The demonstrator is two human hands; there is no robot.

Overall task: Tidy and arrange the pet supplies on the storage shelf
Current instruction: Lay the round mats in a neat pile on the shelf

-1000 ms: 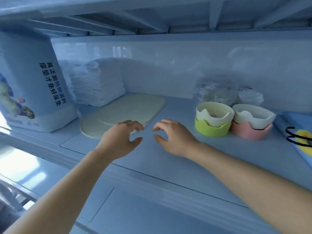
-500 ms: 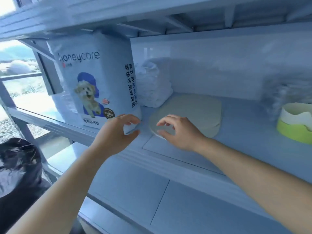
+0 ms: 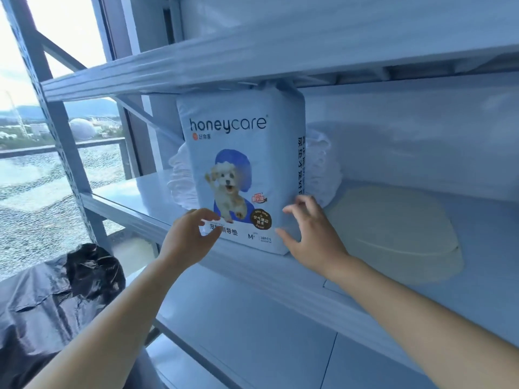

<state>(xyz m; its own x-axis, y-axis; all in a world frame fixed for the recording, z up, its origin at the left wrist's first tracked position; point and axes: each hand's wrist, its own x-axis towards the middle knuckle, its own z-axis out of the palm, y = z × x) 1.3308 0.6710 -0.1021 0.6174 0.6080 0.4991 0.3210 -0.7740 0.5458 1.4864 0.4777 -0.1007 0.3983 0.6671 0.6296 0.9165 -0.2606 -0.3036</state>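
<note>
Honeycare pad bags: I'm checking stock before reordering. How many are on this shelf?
1. The honeycare bag stands upright at the front of the shelf, left of the cream mat. Loose white pads show behind it; another bag there would be hidden.

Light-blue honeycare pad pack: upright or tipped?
Upright: the light-blue honeycare pad pack stands on its base on the grey metal shelf, logo level.
</note>
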